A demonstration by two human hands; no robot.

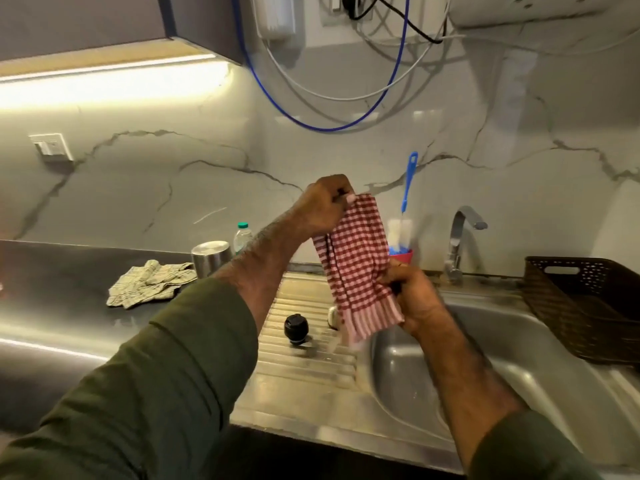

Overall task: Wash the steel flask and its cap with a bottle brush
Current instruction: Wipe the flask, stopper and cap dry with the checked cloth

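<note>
Flask (211,258) stands upright on counter (69,327) by beige cloth (150,284), black cap (296,328) on sink drainboard (311,362), brush (406,216) upright in red cup (405,258) at wall, w/ left hand (325,202) pinching red-check towel (356,265) top & right hand (417,299) gripping its lower part.

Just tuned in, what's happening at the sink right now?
A person holds a red-and-white checked cloth over the sink's edge, the left hand pinching its top and the right hand gripping lower down. The black round cap sits on the ribbed steel drainboard. The blue-handled bottle brush stands in a red cup by the tap. A steel flask stands on the counter beside a crumpled beige cloth.
</note>
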